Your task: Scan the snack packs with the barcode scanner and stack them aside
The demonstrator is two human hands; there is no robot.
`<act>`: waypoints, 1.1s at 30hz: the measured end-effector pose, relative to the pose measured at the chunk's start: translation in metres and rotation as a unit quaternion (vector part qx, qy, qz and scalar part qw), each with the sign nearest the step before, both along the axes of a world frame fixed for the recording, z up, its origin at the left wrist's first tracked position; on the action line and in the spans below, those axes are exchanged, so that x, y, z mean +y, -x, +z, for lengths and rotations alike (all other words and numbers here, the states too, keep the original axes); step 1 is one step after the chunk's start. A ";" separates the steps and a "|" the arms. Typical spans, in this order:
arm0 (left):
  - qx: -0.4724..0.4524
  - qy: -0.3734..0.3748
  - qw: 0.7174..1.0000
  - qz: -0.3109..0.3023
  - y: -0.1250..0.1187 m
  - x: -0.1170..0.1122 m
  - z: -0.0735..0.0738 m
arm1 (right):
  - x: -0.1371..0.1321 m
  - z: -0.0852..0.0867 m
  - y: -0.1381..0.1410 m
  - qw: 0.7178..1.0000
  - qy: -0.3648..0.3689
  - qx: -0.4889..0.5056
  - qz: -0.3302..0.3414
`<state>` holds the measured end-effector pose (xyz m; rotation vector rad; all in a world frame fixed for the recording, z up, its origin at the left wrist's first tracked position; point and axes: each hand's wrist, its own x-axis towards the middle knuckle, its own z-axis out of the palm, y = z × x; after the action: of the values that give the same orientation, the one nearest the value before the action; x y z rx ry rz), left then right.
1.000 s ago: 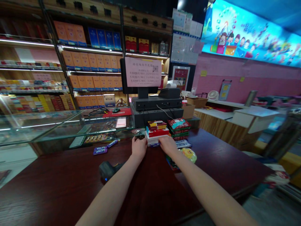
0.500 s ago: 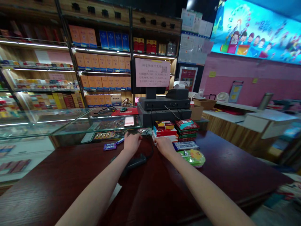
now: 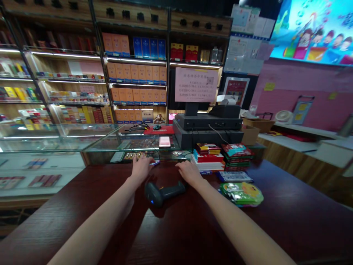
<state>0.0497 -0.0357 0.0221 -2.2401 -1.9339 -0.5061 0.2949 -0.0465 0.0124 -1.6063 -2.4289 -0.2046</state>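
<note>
Both our hands lie palm down at the far edge of the dark wooden bench (image 3: pixel 292 217), open and relaxed, and we see neither one gripping anything. Our left hand (image 3: pixel 142 168) sits with its fingers spread at the foot of the glass display case (image 3: pixel 55 138), near a small blue packet (image 3: pixel 154 162); it partly hides the packet, so we cannot tell whether they touch. Our right hand (image 3: pixel 188 173) rests flat just beside a black handheld barcode scanner (image 3: pixel 162 193). The scanner lies on its side on the bench between our arms, its small blue light showing, and it seems placed so that either hand can reach it easily. Its handle ends close to our right palm, though we cannot tell if they touch. To our right, a stack of red packets (image 3: pixel 208 158) and a stack of green-and-red packets (image 3: pixel 237 157) stand close to a black till terminal (image 3: pixel 208 127), apparently kept within easy reach of it. In front of them lie a flat blue-and-white packet (image 3: pixel 235 177) and a green foil snack bag (image 3: pixel 241 194).
</note>
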 end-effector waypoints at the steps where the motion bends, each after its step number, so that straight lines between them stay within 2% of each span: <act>1: 0.000 0.004 1.000 0.004 0.006 0.000 -0.002 | 0.002 -0.001 0.004 1.000 0.002 0.000 0.004; 19: 0.015 0.031 0.997 0.072 0.063 -0.008 -0.043 | 0.030 -0.014 0.056 0.995 0.051 0.007 0.089; 24: 0.017 0.034 0.997 0.074 0.067 -0.011 -0.049 | 0.032 -0.017 0.064 0.994 0.053 0.012 0.098; 33: 0.019 0.023 0.998 0.056 0.057 -0.014 -0.048 | 0.030 -0.019 0.063 0.993 0.056 0.020 0.106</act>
<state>-0.0072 -0.0496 -0.0261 -2.1348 -2.0573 -0.4048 0.2316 -0.0161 -0.0070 -1.3659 -2.5961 -0.0002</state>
